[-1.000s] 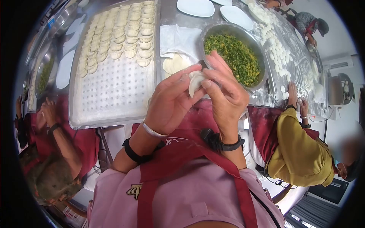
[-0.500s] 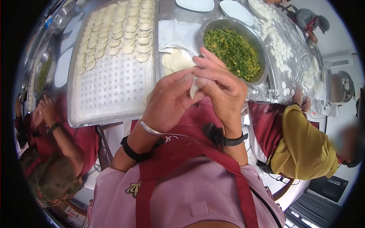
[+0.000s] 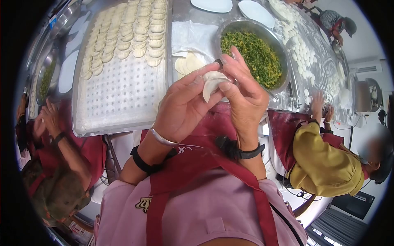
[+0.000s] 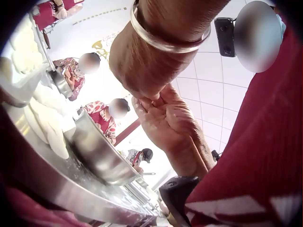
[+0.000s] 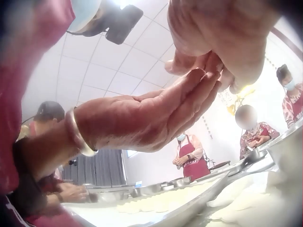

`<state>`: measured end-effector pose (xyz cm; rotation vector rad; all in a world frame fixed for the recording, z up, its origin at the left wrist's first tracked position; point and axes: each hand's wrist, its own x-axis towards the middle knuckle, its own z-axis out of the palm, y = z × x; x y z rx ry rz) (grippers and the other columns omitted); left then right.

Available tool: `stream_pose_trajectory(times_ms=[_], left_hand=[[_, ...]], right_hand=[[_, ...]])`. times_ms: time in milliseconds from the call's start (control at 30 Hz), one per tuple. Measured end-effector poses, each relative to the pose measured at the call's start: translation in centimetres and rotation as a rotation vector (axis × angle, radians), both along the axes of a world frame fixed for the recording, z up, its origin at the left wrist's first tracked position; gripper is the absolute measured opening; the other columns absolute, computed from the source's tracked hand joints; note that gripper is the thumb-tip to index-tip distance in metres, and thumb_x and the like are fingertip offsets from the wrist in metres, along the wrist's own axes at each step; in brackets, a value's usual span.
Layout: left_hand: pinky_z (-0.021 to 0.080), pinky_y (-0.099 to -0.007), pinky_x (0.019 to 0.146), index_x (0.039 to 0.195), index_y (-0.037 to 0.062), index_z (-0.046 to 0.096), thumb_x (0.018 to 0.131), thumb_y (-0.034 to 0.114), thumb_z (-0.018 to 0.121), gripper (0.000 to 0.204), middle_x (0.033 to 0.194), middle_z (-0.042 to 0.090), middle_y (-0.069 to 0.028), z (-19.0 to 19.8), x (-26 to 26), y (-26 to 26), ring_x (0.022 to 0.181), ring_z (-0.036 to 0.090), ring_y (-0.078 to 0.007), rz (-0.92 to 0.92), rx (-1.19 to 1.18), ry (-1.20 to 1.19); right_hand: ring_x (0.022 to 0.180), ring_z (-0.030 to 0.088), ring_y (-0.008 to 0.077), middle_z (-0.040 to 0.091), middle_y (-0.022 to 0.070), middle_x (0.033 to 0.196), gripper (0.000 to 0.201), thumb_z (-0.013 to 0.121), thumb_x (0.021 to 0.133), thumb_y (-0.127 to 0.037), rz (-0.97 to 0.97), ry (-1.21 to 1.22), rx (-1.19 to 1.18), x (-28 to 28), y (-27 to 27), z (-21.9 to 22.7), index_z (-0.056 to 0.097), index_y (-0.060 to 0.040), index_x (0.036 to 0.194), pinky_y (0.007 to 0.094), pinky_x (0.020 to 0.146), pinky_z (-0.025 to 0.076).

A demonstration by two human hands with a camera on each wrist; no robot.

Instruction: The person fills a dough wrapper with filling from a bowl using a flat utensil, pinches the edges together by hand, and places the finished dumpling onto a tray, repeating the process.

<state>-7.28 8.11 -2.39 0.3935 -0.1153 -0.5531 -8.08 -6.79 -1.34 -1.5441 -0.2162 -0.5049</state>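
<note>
A pale, smooth piece of folded dough (image 3: 212, 84), crescent-shaped with a curved edge, is held up between both hands, in front of the apron and near the edge of the tabletop (image 3: 184, 11). The left hand (image 3: 180, 104) pinches its left side with thumb and fingertips; the right hand (image 3: 246, 94) has its thumb pressed on the near face and its fingers bent behind, partly spread. A smooth silver bangle (image 3: 163, 138) circles the left wrist, and a matte black strap (image 3: 145, 162) sits below it.

Just beyond the hands lie flat, round, floury wrappers (image 3: 188, 65), overlapping beside a creased white cloth (image 3: 192, 37). To the right stands a round, shiny metal bowl (image 3: 286, 76) of finely chopped green filling (image 3: 250, 57) flecked with yellow. To the left, a rectangular metal tray (image 3: 168, 78) has a white, dotted liner (image 3: 115, 98), floury in places, bearing rows of crescent dumplings (image 3: 131, 26) with ridged edges.

Glossy white plates (image 3: 256, 14) and small, rounded white dough pieces (image 3: 302, 53) rest farther off on the flour-dusted metal. The dark red cloth apron (image 3: 209, 160) carries white lettering (image 3: 188, 148), too small and partly hidden to read. The pink top (image 3: 197, 209) bears a gold-and-black emblem (image 3: 143, 203).
</note>
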Motion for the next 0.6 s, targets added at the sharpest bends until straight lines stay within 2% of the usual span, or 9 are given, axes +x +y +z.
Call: stream_pose_trajectory(times_ms=[67, 267, 367, 467, 600], left_hand=[[0.037, -0.0434, 0.117, 0.148, -0.0106, 0.027, 0.105, 0.013, 0.044, 0.052, 0.142, 0.047, -0.0221, -0.1, 0.0, 0.0, 0.135, 0.047, -0.0290, 0.003, -0.024, 0.002], [0.038, -0.0415, 0.116, 0.146, -0.0132, 0.027, 0.105, 0.011, 0.041, 0.050, 0.139, 0.049, -0.0209, 0.3, -0.3, -0.2, 0.131, 0.050, -0.0261, 0.023, -0.034, 0.021], [0.038, -0.0419, 0.117, 0.146, -0.0133, 0.027, 0.105, 0.011, 0.042, 0.050, 0.139, 0.048, -0.0210, 0.1, -0.4, -0.2, 0.131, 0.050, -0.0262, 0.019, -0.027, 0.024], [0.035, -0.0440, 0.118, 0.148, -0.0117, 0.024, 0.105, 0.012, 0.043, 0.053, 0.143, 0.045, -0.0208, 0.1, -0.3, -0.1, 0.135, 0.046, -0.0272, 0.000, -0.011, 0.010], [0.035, -0.0447, 0.118, 0.147, -0.0118, 0.026, 0.104, 0.012, 0.044, 0.053, 0.142, 0.048, -0.0209, -0.1, -0.2, 0.5, 0.134, 0.048, -0.0285, 0.004, 0.011, 0.007]], right_hand=[[0.134, 0.049, 0.0379, 0.070, 0.0175, 0.117, 0.025, 0.073, 0.079, 0.006, -0.026, -0.008, -0.002, -0.1, 0.3, -0.1, 0.074, 0.0019, 0.104, 0.0398, 0.102, 0.047], [0.122, 0.060, 0.0350, 0.074, 0.0138, 0.101, 0.009, 0.072, 0.082, 0.003, -0.049, -0.044, -0.028, 0.2, 0.4, -0.9, 0.073, 0.0000, 0.091, 0.0481, 0.110, 0.040], [0.119, 0.062, 0.0338, 0.075, 0.0128, 0.098, 0.006, 0.071, 0.083, 0.001, -0.038, -0.095, -0.071, 0.4, 0.3, -0.9, 0.073, -0.0005, 0.088, 0.0513, 0.111, 0.036], [0.123, 0.060, 0.0346, 0.074, 0.0132, 0.102, 0.012, 0.071, 0.082, 0.002, -0.019, -0.132, -0.152, 0.4, -0.3, -1.3, 0.074, 0.0007, 0.094, 0.0501, 0.111, 0.037], [0.127, 0.056, 0.0361, 0.074, 0.0143, 0.107, 0.022, 0.071, 0.080, 0.004, 0.066, 0.036, -0.034, 0.2, -0.5, -0.4, 0.073, 0.0021, 0.102, 0.0487, 0.111, 0.037]])
